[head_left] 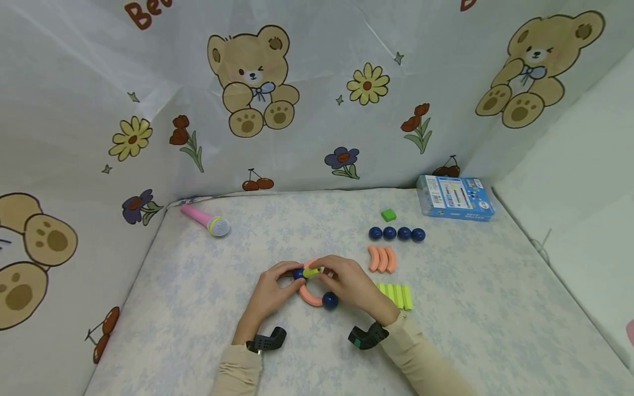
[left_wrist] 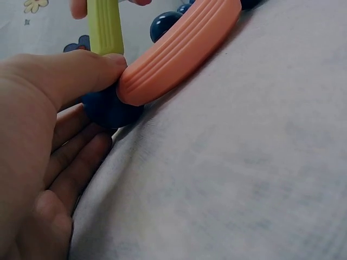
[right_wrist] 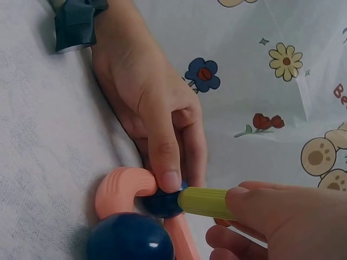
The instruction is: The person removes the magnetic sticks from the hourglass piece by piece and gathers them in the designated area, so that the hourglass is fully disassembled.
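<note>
My left hand (head_left: 271, 290) pinches a dark blue ball (head_left: 298, 273) between thumb and fingers, low over the tabletop. A yellow-green ribbed rod (right_wrist: 205, 202) is gripped by my right hand (head_left: 350, 280), and its end meets that ball in the right wrist view. One orange curved piece (head_left: 310, 297) runs from the held ball to a second blue ball (head_left: 329, 300) at the front. Behind, another orange curved piece (head_left: 310, 263) is partly covered by the hands. The left wrist view shows the near orange piece (left_wrist: 179, 54) touching the held ball (left_wrist: 113, 108).
To the right lie a row of several blue balls (head_left: 389, 233), three orange curved pieces (head_left: 382, 259), several yellow-green rods (head_left: 407, 297) and a green block (head_left: 388, 215). A blue box (head_left: 455, 199) stands at the back right, a pink toy microphone (head_left: 204, 220) at the back left.
</note>
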The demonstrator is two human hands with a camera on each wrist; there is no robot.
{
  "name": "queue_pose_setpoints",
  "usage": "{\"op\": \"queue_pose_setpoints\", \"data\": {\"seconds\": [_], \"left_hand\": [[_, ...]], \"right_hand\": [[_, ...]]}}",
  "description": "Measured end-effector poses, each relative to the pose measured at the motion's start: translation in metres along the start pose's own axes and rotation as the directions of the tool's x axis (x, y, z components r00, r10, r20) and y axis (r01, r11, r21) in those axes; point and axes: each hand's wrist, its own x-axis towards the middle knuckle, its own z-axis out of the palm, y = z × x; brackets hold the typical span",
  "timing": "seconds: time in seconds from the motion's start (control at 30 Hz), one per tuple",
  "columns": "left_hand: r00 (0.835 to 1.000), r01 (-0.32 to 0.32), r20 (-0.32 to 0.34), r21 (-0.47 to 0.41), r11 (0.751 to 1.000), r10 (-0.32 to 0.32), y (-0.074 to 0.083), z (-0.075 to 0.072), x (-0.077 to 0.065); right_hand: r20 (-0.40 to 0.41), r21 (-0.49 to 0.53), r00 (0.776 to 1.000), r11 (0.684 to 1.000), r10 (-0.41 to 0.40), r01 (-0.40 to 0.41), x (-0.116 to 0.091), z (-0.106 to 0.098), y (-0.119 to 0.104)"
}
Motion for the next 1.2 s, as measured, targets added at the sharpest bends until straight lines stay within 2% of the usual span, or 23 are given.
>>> {"op": "queue_pose_setpoints", "data": {"seconds": [0.4, 0.77, 0.97, 1.1, 1.2], "left_hand": [[1.0, 0.008, 0.001, -0.001, 1.0, -0.008, 0.0, -0.001, -0.001], [1.0, 0.014, 0.018, 0.006, 1.0, -0.014, 0.003, 0.001, -0.002], [1.0, 0.011, 0.015, 0.016, 1.0, -0.011, 0.003, 0.002, -0.001], [1.0, 0.012, 0.005, 0.015, 1.0, -0.012, 0.003, 0.001, -0.001], [1.0, 0.023, 0.002, 0.022, 0.999, -0.023, 0.003, 0.001, 0.0]], "right_hand": [[0.042, 0.071, 0.999, 0.997, 0.027, -0.03, -0.006, 0.003, 0.0], [0.033, 0.06, 0.996, 0.994, 0.086, -0.088, -0.012, 0.003, 0.002], [0.032, 0.064, 0.995, 0.993, 0.095, -0.097, -0.013, -0.003, 0.003], [0.035, 0.069, 0.99, 0.988, 0.138, -0.14, -0.015, -0.009, 0.003], [0.024, 0.128, 0.986, 0.978, 0.165, -0.166, -0.02, -0.015, 0.005]]}}
